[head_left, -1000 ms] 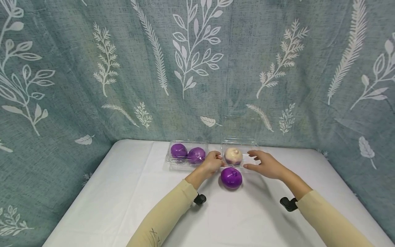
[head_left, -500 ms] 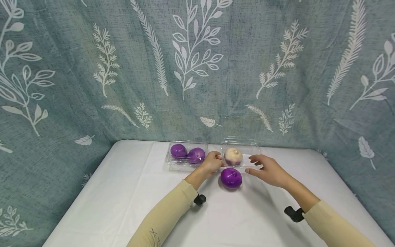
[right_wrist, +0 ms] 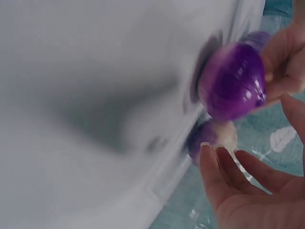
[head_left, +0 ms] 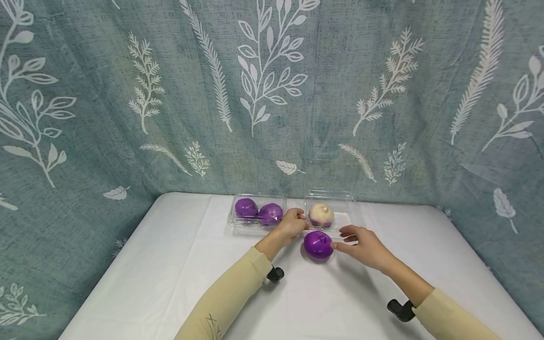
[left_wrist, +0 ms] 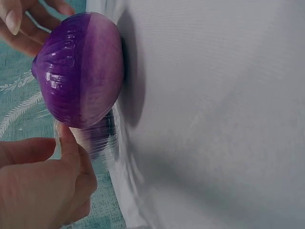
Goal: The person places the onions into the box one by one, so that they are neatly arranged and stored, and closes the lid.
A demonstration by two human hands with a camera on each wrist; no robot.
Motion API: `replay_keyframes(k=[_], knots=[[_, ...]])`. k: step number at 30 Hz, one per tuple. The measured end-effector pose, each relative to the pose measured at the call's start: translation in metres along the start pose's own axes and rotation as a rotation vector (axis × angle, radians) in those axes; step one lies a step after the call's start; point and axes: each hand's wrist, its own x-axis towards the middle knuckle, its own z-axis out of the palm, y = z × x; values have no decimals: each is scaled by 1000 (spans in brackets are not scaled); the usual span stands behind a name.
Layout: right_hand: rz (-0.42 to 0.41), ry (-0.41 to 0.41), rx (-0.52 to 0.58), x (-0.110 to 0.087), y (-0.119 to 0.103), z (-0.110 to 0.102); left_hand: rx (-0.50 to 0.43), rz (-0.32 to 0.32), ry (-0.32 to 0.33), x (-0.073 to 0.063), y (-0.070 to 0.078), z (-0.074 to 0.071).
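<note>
A glossy purple onion [head_left: 318, 245] lies on the white table in front of an open clear plastic clamshell box [head_left: 345, 220]. Inside that box sits a cream-topped onion [head_left: 320, 215] with a purple underside. My left hand [head_left: 290, 224] pinches the box's front rim between thumb and fingers, which shows closer in the left wrist view. Just right of the loose purple onion [left_wrist: 78, 69], my right hand [head_left: 366, 245] is spread with bent fingers and holds nothing. Its thumb tip is close to the onion; whether they touch I cannot tell.
A second clear box [head_left: 255, 231] stands at the back left with two purple onions [head_left: 270, 214] in it. Behind the table hangs a green leaf-patterned curtain [head_left: 272, 118]. The table's far edge runs close behind both boxes.
My right hand has moved from the right side of the open box toward the front, to beside the loose purple onion. The left hand and the onions have stayed in place.
</note>
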Motion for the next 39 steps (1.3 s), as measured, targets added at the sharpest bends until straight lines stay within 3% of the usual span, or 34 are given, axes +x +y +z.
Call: replay_keyframes(k=[13,23,39], knots=[[160,-24,154,4,2,36,46,8,-14,-1,5,-2],[169,37,164,10,3,51,24,15,-3,0,2,0],[165,62,173,11,1,56,17,15,-1,0,-1,0]])
